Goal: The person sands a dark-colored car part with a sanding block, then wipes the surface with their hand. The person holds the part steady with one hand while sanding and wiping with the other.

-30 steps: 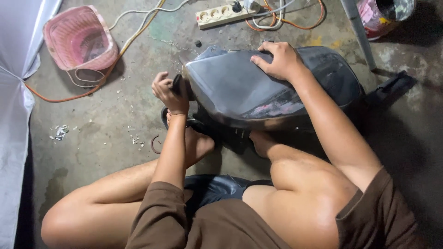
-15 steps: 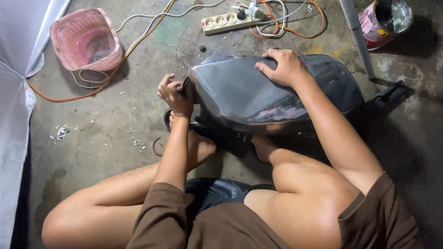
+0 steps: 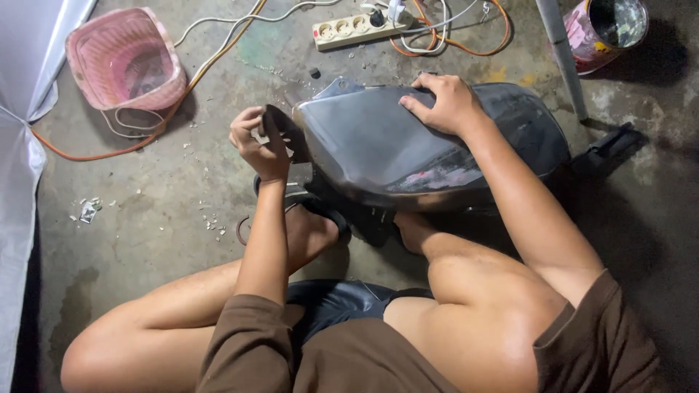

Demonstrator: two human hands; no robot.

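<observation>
On stained concrete floor, pink basket, power strip

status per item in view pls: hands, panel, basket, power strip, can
left hand: closed on a small dark piece at the panel's left edge
right hand: flat, pressing on top of the panel
dark curved panel: propped over the feet, off the floor
pink basket: upright, on the floor
power strip: on the floor, plug inserted
can: upright, open top
</observation>
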